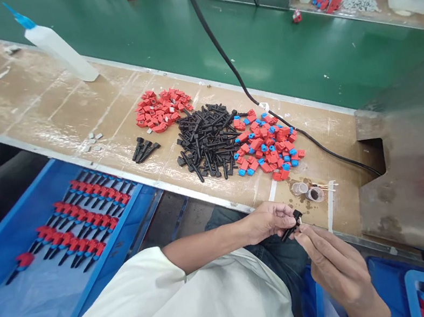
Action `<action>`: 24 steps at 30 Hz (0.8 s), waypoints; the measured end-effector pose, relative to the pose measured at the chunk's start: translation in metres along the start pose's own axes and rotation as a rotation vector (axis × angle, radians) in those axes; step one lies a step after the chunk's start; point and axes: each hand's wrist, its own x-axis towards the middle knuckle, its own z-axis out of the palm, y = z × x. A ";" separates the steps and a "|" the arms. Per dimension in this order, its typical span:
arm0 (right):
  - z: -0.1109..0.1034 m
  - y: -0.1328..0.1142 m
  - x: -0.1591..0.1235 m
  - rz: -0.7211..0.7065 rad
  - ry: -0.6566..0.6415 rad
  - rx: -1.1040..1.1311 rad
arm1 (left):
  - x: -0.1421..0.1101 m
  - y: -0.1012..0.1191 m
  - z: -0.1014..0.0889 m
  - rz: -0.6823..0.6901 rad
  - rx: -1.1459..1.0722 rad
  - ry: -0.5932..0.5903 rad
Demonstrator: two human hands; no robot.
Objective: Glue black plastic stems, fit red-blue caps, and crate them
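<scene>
My left hand (270, 220) is closed around a black plastic peg with a square head (296, 215), held just off the table's front edge. The fingers of my right hand (339, 262) pinch a thin white-tipped stick (300, 221) against the peg's head; most of the stick is hidden by the fingers. Just beyond my hands stand two small clear cups (315, 194), one with dark liquid, and thin sticks lie by them. A heap of black pegs (209, 140) lies between a pile of red pieces (162, 108) and a pile of red-and-blue pieces (269, 145).
A blue tray (78, 308) at the left holds rows of assembled pieces; another blue tray (412, 281) is at lower right. A black cable (216, 43) crosses the table (112, 105). A white bottle (62, 53) leans left. A metal panel (420, 154) bounds the right. Co-workers sit nearby.
</scene>
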 end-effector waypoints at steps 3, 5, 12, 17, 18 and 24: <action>0.000 -0.001 -0.003 0.178 0.166 0.065 | -0.003 0.002 0.000 -0.085 -0.074 -0.075; 0.002 -0.001 -0.002 0.348 0.327 0.078 | -0.003 0.001 0.000 -0.091 -0.053 -0.104; -0.001 -0.004 0.006 0.378 0.256 0.072 | 0.001 -0.009 0.002 0.017 0.111 -0.061; -0.010 -0.006 0.002 0.642 0.613 0.095 | -0.002 -0.010 -0.004 -0.036 0.078 -0.063; -0.009 -0.006 0.001 0.680 0.672 0.115 | -0.003 -0.010 -0.005 -0.051 0.067 -0.067; 0.003 -0.010 0.011 0.854 0.798 0.206 | -0.006 -0.002 -0.006 -0.030 0.029 -0.107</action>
